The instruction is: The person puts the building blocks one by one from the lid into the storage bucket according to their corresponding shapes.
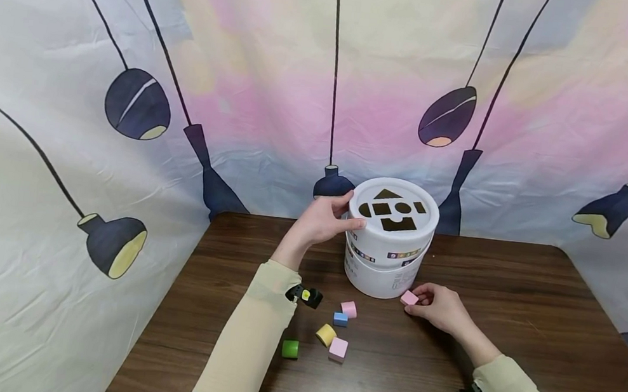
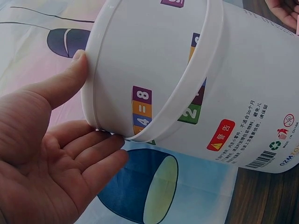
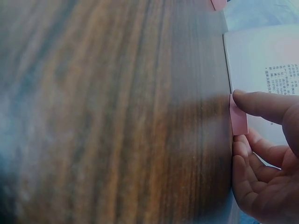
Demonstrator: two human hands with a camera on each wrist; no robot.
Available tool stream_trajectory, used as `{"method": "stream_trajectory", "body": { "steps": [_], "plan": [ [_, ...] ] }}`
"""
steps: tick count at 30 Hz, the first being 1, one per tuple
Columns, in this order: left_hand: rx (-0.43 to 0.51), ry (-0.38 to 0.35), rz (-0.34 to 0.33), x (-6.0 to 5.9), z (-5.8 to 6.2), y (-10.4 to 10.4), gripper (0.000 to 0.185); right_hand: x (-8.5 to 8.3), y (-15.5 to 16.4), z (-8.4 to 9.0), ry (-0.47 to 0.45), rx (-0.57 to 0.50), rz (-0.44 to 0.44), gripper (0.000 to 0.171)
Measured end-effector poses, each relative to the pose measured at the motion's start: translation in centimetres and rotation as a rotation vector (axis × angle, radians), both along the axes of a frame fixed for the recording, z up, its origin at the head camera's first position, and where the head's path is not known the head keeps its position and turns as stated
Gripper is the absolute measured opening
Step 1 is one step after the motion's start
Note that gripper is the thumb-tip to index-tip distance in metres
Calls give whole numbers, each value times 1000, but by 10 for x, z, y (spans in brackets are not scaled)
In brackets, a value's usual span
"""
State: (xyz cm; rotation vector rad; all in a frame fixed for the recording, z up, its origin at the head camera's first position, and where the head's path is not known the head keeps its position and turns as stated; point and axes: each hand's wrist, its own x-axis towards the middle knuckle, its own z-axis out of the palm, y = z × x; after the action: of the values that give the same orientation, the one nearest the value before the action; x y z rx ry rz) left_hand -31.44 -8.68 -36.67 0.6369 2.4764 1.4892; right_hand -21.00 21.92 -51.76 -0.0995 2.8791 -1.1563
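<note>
A white shape-sorter bucket [image 1: 380, 276] stands upright at the back of the table, its lid [image 1: 423, 220] pierced with differently shaped holes. My left hand [image 1: 323, 221] holds the bucket's upper left edge, with the thumb and fingers at the lid rim, as the left wrist view [image 2: 51, 135] also shows. Beside the base, on the right, my right hand [image 1: 443, 307] pinches a small pink block [image 1: 409, 298] between thumb and fingers. In the right wrist view this pink block [image 3: 238, 119] is low against the tabletop, close to the bucket wall [image 3: 252, 56].
In front of the bucket lie a pink rounded block [image 1: 349, 309], a blue block [image 1: 340, 319], a yellow cylinder [image 1: 325, 334], a pink cube [image 1: 338, 349] and a green cylinder [image 1: 290, 349]. A lamp-patterned cloth [image 1: 279, 90] hangs behind the wooden table [image 1: 536, 321].
</note>
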Motion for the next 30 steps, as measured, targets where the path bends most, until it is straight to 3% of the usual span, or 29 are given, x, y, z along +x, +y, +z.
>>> {"method": "stream_trajectory", "body": {
  "steps": [30],
  "plan": [
    [-6, -1, 8, 1, -1, 0, 87, 3, 12, 2, -34, -57, -10, 41]
  ]
}}
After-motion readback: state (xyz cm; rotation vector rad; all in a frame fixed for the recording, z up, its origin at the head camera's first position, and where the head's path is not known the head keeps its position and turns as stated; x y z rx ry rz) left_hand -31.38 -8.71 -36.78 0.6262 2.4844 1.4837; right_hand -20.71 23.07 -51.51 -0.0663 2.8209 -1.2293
